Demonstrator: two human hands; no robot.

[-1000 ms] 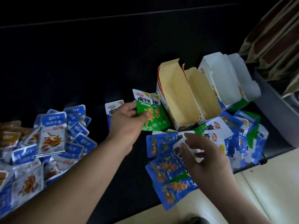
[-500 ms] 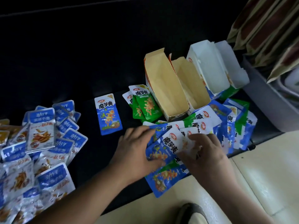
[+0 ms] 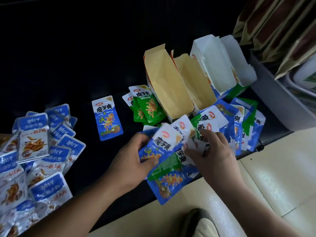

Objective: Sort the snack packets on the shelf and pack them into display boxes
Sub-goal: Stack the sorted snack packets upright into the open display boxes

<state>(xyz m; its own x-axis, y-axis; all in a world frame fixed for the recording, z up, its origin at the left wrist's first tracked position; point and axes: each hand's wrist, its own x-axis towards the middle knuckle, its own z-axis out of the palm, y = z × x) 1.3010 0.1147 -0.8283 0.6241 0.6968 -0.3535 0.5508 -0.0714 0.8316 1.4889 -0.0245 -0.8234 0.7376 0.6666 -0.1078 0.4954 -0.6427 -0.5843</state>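
The left hand (image 3: 131, 159) grips a blue konjac packet (image 3: 159, 144) at its lower blue end. This packet is lifted a little over the shelf (image 3: 85, 65), its long axis is slanted, and its white top points away and to the right. The right hand (image 3: 215, 154) is just beside it on the mixed heap (image 3: 236, 120) of blue and green packets at the near edge of the shelf, with its fingers curled around some packets of the heap.

To the left of the hands, one single blue packet (image 3: 107, 118) lies flat and alone. Its long axis goes away from the person, with the white top at the far end. Between it and the boxes, two green packets (image 3: 148, 106) overlap each other, tops also far, touching the side of the nearest box.

Four open display boxes stand side by side, long axes going diagonally from far left to near right. Two tan-lined boxes (image 3: 167, 86) and two white-lined boxes (image 3: 213, 65) show only their bare inner walls.

At the far left is a pile of fish snack packets (image 3: 34, 151), blue and white. At the right a grey bin (image 3: 273, 103) holds brown pouches (image 3: 273, 31)
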